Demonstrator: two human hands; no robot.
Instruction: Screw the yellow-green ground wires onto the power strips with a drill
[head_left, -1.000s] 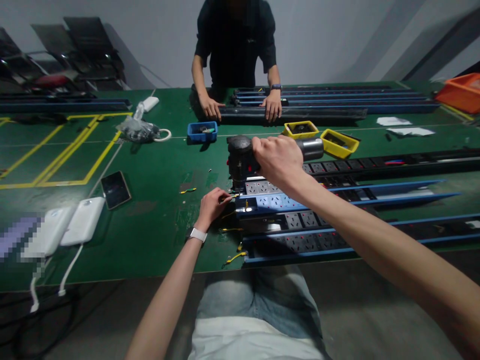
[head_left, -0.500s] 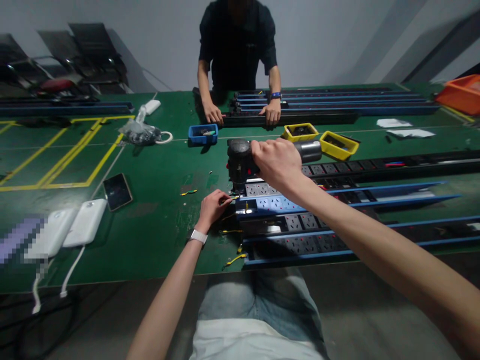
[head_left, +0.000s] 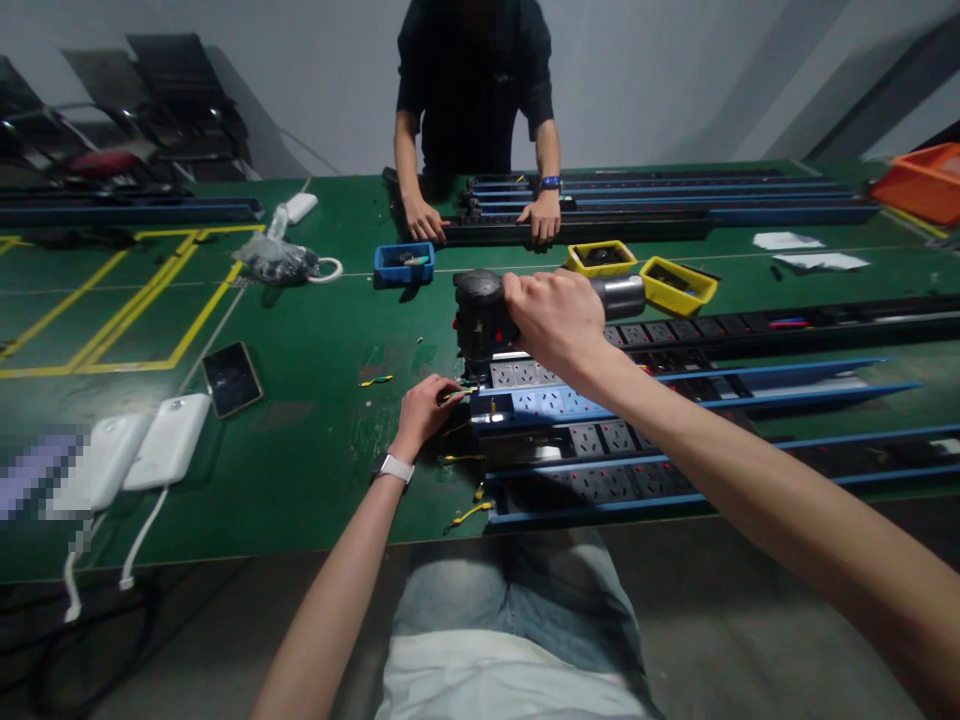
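Note:
My right hand (head_left: 559,315) is wrapped round a black power tool (head_left: 480,310), whose lower end is at the left end of a blue-edged socket strip (head_left: 551,402). Beside that end, my left hand (head_left: 429,408) pinches a short yellow-green wire (head_left: 459,394). Several socket strips lie side by side, and another yellow-green wire (head_left: 471,516) sticks out from the nearest one. A loose yellow-green wire (head_left: 376,381) rests on the green table (head_left: 315,470), left of the strips. The tool's tip is hidden.
Across the table, a person's hands (head_left: 541,217) rest on a dark strip (head_left: 487,230). Between us are a blue bin (head_left: 405,275) and two yellow bins (head_left: 600,270). To the left lie a phone (head_left: 233,380), white devices (head_left: 166,443) and a bagged cable (head_left: 277,262).
The whole view has shifted very slightly. Both my hands and the tool keep their places at the end of the strip.

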